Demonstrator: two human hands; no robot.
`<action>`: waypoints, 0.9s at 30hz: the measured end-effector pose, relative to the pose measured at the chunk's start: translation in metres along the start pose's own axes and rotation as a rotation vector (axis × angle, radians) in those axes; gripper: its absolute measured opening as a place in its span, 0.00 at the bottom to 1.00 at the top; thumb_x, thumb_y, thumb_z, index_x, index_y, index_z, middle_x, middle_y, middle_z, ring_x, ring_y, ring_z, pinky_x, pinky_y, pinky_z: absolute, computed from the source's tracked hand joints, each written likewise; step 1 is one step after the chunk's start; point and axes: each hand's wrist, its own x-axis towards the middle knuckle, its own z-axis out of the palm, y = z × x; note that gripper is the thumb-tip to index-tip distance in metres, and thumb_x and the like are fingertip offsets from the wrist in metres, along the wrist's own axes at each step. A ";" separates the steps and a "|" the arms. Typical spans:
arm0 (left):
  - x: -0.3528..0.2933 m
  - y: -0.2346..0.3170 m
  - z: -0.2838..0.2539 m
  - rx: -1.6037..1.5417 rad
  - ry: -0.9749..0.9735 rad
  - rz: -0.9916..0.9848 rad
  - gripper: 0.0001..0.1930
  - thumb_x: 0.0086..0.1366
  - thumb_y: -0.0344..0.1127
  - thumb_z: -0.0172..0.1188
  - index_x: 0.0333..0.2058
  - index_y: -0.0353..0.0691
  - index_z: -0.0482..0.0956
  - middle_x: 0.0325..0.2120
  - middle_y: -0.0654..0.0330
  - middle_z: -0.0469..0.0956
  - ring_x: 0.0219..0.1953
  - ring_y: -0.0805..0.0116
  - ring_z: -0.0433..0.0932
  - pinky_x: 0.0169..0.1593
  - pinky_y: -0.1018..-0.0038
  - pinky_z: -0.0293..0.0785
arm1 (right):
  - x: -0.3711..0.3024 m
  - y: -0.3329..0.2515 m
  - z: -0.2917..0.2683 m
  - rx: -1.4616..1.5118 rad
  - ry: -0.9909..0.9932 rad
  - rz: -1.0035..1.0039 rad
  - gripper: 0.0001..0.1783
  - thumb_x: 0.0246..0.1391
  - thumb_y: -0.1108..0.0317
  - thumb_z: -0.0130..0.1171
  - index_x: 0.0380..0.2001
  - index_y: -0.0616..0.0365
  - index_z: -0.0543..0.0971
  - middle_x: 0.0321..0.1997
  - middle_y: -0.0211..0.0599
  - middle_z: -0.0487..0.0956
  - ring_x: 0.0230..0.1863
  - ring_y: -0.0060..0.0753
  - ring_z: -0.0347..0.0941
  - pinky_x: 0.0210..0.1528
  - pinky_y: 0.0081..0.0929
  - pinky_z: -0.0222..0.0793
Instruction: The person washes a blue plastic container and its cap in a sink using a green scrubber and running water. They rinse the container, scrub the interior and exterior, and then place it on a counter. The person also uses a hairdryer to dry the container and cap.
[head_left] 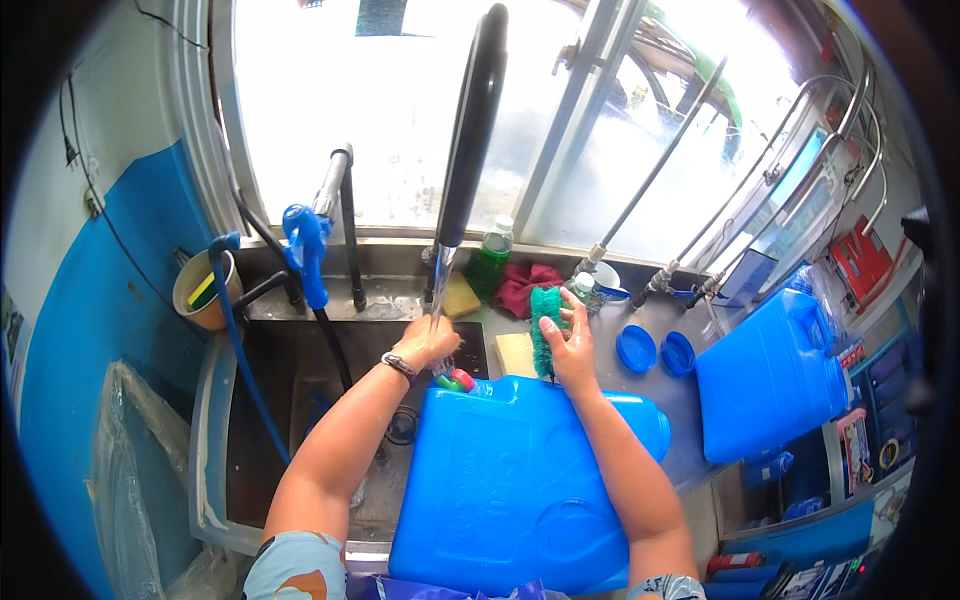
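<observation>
A large blue jerrycan point(500, 490) lies on its side in front of me, across the sink's right edge. My left hand point(430, 343) is under the water stream point(441, 280) from a tall black faucet point(476, 130). Its fingers curl downward, and what they hold, if anything, is hidden. Just below it, a small red and green piece point(461, 379) shows at the jerrycan's edge. Above the jerrycan's far side, my right hand point(572, 345) grips a green bristled scrub brush point(545, 318), thumb toward me.
The metal sink point(270, 400) is at left, with a blue spray nozzle point(306, 250) and a sponge pot point(207, 290) behind. A green bottle point(490, 262), maroon cloth point(527, 290) and yellow sponge point(515, 355) sit behind. Right are blue caps point(636, 349) and another blue jerrycan point(765, 375).
</observation>
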 end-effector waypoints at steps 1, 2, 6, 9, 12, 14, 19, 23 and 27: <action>0.017 -0.014 0.013 0.226 0.232 0.305 0.15 0.58 0.40 0.58 0.38 0.36 0.82 0.35 0.47 0.82 0.35 0.48 0.82 0.42 0.56 0.77 | -0.001 0.005 0.000 0.045 0.038 0.017 0.35 0.56 0.60 0.62 0.64 0.56 0.63 0.50 0.45 0.73 0.49 0.31 0.72 0.51 0.31 0.70; 0.028 -0.022 0.025 0.202 0.273 0.506 0.15 0.57 0.37 0.58 0.41 0.37 0.80 0.41 0.47 0.80 0.40 0.48 0.80 0.45 0.57 0.76 | 0.001 0.009 0.003 0.096 0.067 0.020 0.35 0.57 0.60 0.62 0.64 0.56 0.62 0.49 0.44 0.72 0.48 0.30 0.72 0.51 0.31 0.70; 0.056 -0.015 0.064 0.425 0.313 1.133 0.25 0.56 0.30 0.58 0.55 0.46 0.72 0.61 0.56 0.67 0.61 0.53 0.67 0.63 0.61 0.65 | -0.001 0.023 0.004 0.081 0.104 -0.020 0.35 0.57 0.60 0.61 0.64 0.58 0.61 0.49 0.43 0.70 0.48 0.29 0.70 0.52 0.29 0.68; 0.066 -0.015 0.076 0.515 0.341 1.266 0.23 0.58 0.33 0.56 0.54 0.47 0.72 0.62 0.58 0.65 0.60 0.53 0.68 0.63 0.58 0.65 | -0.002 0.020 0.000 0.040 0.085 0.036 0.34 0.57 0.60 0.61 0.63 0.58 0.61 0.50 0.44 0.70 0.49 0.29 0.69 0.52 0.28 0.68; 0.070 -0.014 0.082 0.569 0.300 1.185 0.15 0.58 0.32 0.55 0.45 0.46 0.76 0.51 0.61 0.70 0.49 0.53 0.73 0.53 0.57 0.70 | 0.000 0.027 -0.003 0.190 0.098 0.114 0.34 0.57 0.59 0.62 0.63 0.55 0.62 0.48 0.43 0.72 0.48 0.28 0.71 0.50 0.27 0.70; 0.068 -0.020 0.079 0.482 0.392 1.200 0.09 0.55 0.31 0.58 0.36 0.44 0.76 0.38 0.57 0.72 0.40 0.53 0.74 0.46 0.58 0.72 | 0.001 0.021 0.002 0.133 0.094 0.125 0.34 0.57 0.59 0.62 0.63 0.55 0.63 0.47 0.42 0.73 0.46 0.28 0.72 0.48 0.27 0.71; 0.044 -0.028 0.020 -0.013 0.468 0.666 0.12 0.56 0.29 0.54 0.40 0.33 0.73 0.36 0.44 0.74 0.44 0.45 0.75 0.48 0.58 0.73 | 0.007 0.028 0.022 0.049 0.069 0.097 0.36 0.55 0.55 0.63 0.63 0.55 0.63 0.46 0.43 0.75 0.44 0.32 0.75 0.47 0.30 0.72; -0.027 -0.030 -0.029 -0.104 -0.135 0.513 0.23 0.62 0.31 0.47 0.55 0.31 0.66 0.40 0.46 0.78 0.47 0.59 0.77 0.51 0.64 0.73 | 0.011 0.017 0.044 0.055 0.000 0.085 0.36 0.54 0.53 0.64 0.62 0.55 0.64 0.46 0.45 0.76 0.45 0.33 0.74 0.48 0.31 0.72; -0.054 -0.035 -0.060 -0.302 -0.517 0.283 0.28 0.72 0.53 0.44 0.56 0.34 0.73 0.49 0.51 0.78 0.50 0.65 0.76 0.53 0.69 0.72 | 0.010 0.023 0.073 0.128 -0.095 0.105 0.35 0.54 0.54 0.65 0.61 0.54 0.65 0.46 0.45 0.76 0.45 0.32 0.74 0.48 0.32 0.72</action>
